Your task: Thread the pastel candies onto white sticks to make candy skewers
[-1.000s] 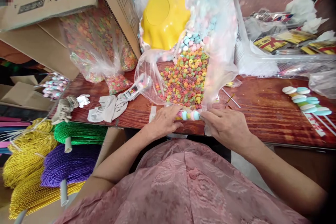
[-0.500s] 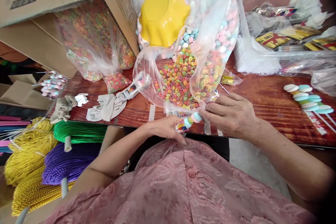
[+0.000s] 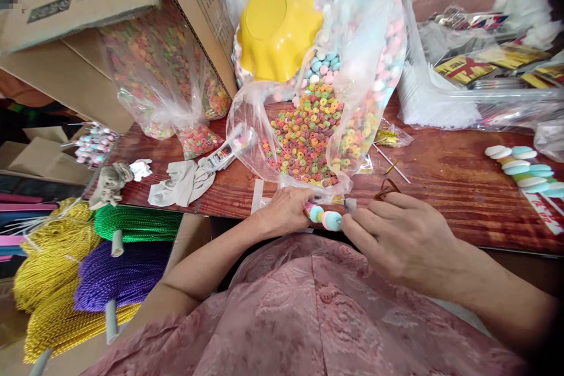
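My left hand (image 3: 287,210) is closed around one end of a candy skewer (image 3: 325,218), a row of pastel blue, pink and yellow sweets, partly hidden by the fingers. At its other end are the curled fingertips of my right hand (image 3: 403,238). A thin gold-brown strip (image 3: 388,189), looking like a twist tie, loops out from behind the right fingers. Just beyond both hands, an open clear bag (image 3: 247,129) holds many small ring candies (image 3: 304,135). Past the right hand, a white stick (image 3: 394,164) lies on the table.
A yellow scalloped bowl (image 3: 279,29) sits upside down on pastel sweets. Finished-looking candy skewers (image 3: 526,169) lie at right, below a clear plastic bin (image 3: 506,97). A cardboard box (image 3: 194,29), a pale glove (image 3: 180,182) and rope bundles (image 3: 126,270) are at left.
My right hand has moved right and toward me, and the gold-brown strip now shows by it. The skewer has tilted to point right and slightly down.
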